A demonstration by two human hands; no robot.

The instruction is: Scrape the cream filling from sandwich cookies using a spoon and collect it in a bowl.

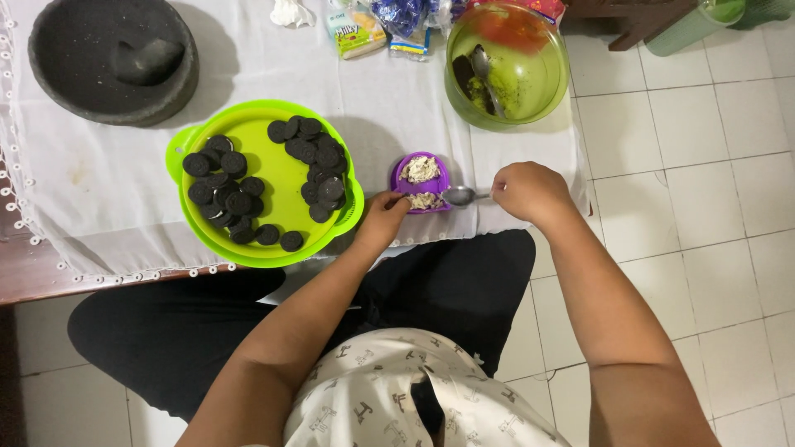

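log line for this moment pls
left hand: at purple dish edge | right hand: holds spoon at dish | green tray: dark cookies

I'm gripping a glossy metal spoon [460,195] beside a small smooth purple plastic dish [422,182], both resting on matt white cloth [99,182] near a shiny lime-green plastic tray [277,170].

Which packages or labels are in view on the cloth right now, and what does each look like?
Small carton: top edge of the white cloth, left of the green bowl; boxy, light green and yellow.
Blue wrapper: beside that carton, crumpled, shiny blue and white.
Red packet: behind the bowl, mostly hidden.
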